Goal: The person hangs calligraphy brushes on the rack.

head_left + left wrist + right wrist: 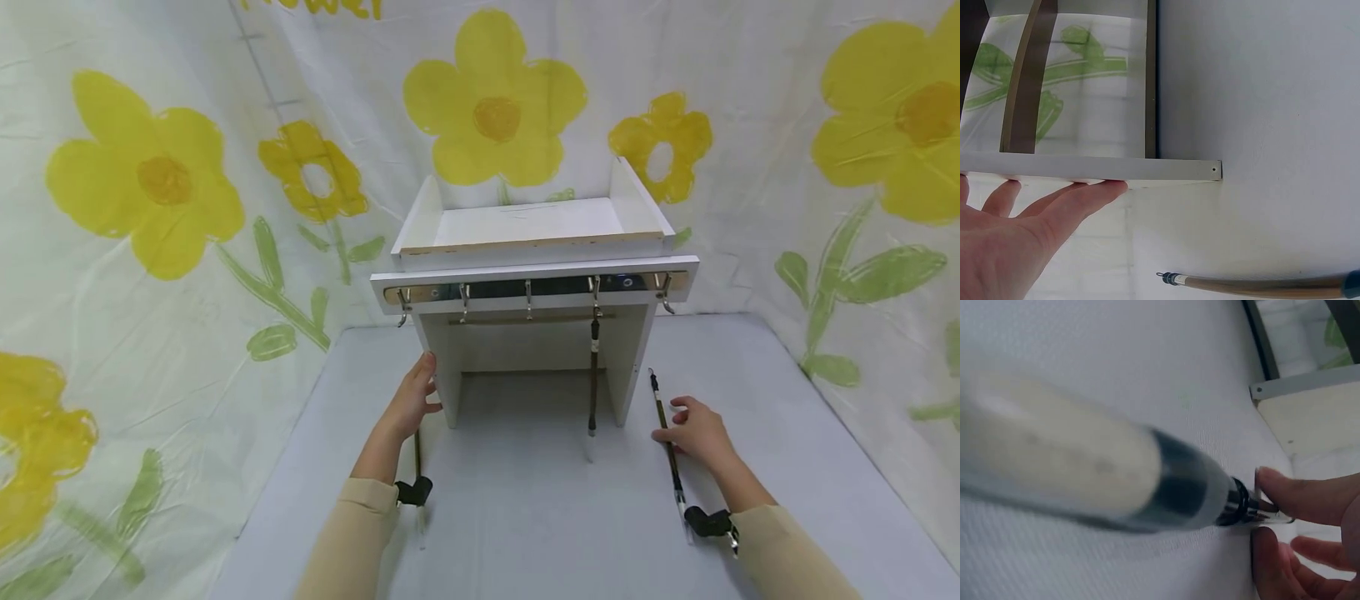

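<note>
In the head view my left hand (408, 400) rests against the side panel of a white shelf unit (442, 367). The left wrist view shows its straight fingers (1100, 190) touching the panel from outside. My right hand (701, 433) pinches the slim dark handle of a calligraphy brush (663, 421) beside the unit, a small loop at its far end. Seen close in the right wrist view, thumb (1279, 487) and forefinger lie on either side of it; the pale bristle end (1066, 444) is toward the camera. Another brush (594, 375) hangs tip down from a hook.
A metal hook rail (495, 288) with several hooks runs across the unit's front. Above it is a white open tray (532, 221). A third brush (1260, 286) lies on the white table (525, 517) by my left wrist. A flower-painted sheet (285, 50) stands behind.
</note>
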A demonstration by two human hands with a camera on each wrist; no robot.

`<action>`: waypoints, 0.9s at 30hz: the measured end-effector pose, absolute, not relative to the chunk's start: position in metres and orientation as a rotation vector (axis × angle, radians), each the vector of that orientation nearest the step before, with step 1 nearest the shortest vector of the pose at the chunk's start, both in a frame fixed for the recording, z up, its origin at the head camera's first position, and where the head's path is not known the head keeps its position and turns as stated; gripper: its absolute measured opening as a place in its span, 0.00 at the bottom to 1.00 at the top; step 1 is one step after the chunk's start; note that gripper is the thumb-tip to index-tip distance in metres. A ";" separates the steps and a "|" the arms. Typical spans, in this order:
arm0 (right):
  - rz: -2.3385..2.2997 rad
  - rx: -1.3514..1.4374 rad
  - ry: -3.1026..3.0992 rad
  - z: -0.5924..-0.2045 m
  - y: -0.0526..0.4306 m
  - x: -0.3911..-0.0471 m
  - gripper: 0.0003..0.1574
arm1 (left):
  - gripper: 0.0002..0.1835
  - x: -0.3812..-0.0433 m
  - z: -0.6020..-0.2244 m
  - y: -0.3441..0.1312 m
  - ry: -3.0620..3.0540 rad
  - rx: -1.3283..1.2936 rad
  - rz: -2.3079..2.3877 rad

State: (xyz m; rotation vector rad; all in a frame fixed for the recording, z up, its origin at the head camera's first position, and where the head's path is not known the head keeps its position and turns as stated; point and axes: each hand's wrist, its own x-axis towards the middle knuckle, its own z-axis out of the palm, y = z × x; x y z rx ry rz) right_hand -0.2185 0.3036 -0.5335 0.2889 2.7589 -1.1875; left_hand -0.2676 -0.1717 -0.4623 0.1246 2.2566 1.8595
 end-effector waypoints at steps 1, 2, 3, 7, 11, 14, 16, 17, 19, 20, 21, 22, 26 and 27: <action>-1.172 0.285 2.768 -0.533 0.302 -0.218 0.47 | 0.45 -0.268 -0.463 -0.172 2.254 0.128 1.858; -1.165 0.280 2.773 -0.532 0.302 -0.218 0.47 | 0.45 -0.268 -0.463 -0.173 2.253 0.129 1.858; -1.156 0.271 2.779 -0.532 0.302 -0.219 0.46 | 0.45 -0.268 -0.463 -0.173 2.253 0.129 1.857; -1.175 0.236 2.771 -0.533 0.303 -0.218 0.44 | 0.45 -0.268 -0.463 -0.173 2.257 0.125 1.851; -1.258 0.227 2.725 -0.532 0.306 -0.218 0.45 | 0.46 -0.268 -0.464 -0.173 2.251 0.125 1.864; -1.322 0.224 2.690 -0.529 0.307 -0.216 0.46 | 0.46 -0.269 -0.465 -0.173 2.248 0.130 1.872; -1.362 0.224 2.669 -0.527 0.306 -0.215 0.46 | 0.46 -0.269 -0.465 -0.172 2.250 0.125 1.875; -1.384 0.220 2.658 -0.526 0.306 -0.215 0.46 | 0.46 -0.270 -0.465 -0.173 2.251 0.125 1.875; -1.429 0.207 2.637 -0.522 0.304 -0.214 0.46 | 0.46 -0.270 -0.465 -0.173 2.259 0.126 1.869; -1.454 0.204 2.625 -0.521 0.304 -0.213 0.46 | 0.46 -0.270 -0.465 -0.172 2.261 0.129 1.868; -1.476 0.202 2.613 -0.519 0.303 -0.213 0.45 | 0.47 -0.270 -0.464 -0.172 2.261 0.130 1.869; -1.496 0.200 2.604 -0.517 0.303 -0.213 0.45 | 0.46 -0.270 -0.464 -0.172 2.260 0.132 1.870; -1.544 0.181 2.578 -0.512 0.302 -0.212 0.43 | 0.46 -0.269 -0.463 -0.171 2.246 0.138 1.880; -1.551 0.176 2.571 -0.511 0.302 -0.211 0.43 | 0.46 -0.268 -0.462 -0.171 2.239 0.136 1.885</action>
